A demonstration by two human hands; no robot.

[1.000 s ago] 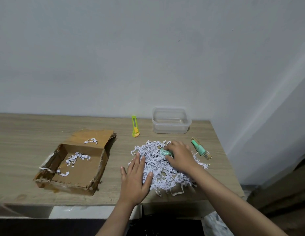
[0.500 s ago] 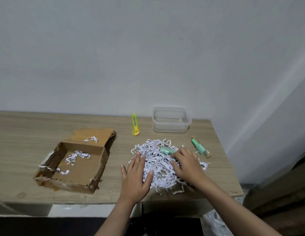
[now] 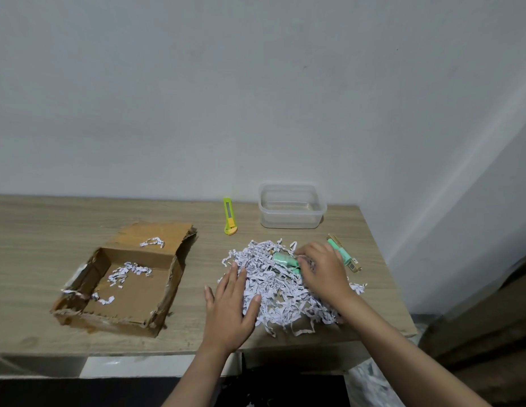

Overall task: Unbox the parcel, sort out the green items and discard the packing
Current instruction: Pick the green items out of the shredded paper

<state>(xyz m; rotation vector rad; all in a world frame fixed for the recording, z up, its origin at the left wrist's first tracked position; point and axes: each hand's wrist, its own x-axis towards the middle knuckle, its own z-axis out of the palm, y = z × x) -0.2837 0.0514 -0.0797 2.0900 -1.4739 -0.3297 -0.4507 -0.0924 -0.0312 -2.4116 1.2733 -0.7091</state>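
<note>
Head view showed my left hand (image 3: 231, 306) lying flat, fingers straight, on the shredded paper (image 3: 281, 284) while my right hand (image 3: 322, 270) curled its fingers round a green tube (image 3: 285, 259) atop that pile.

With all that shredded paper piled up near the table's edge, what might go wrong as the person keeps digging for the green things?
Shreds from the paper pile already hang at the table's front edge, so more may spill off. The green item by the right hand is half buried; another could be missed and discarded with the packing. The left hand rests flat on the pile and might drag strips along. The clear container holds nothing yet.
</note>
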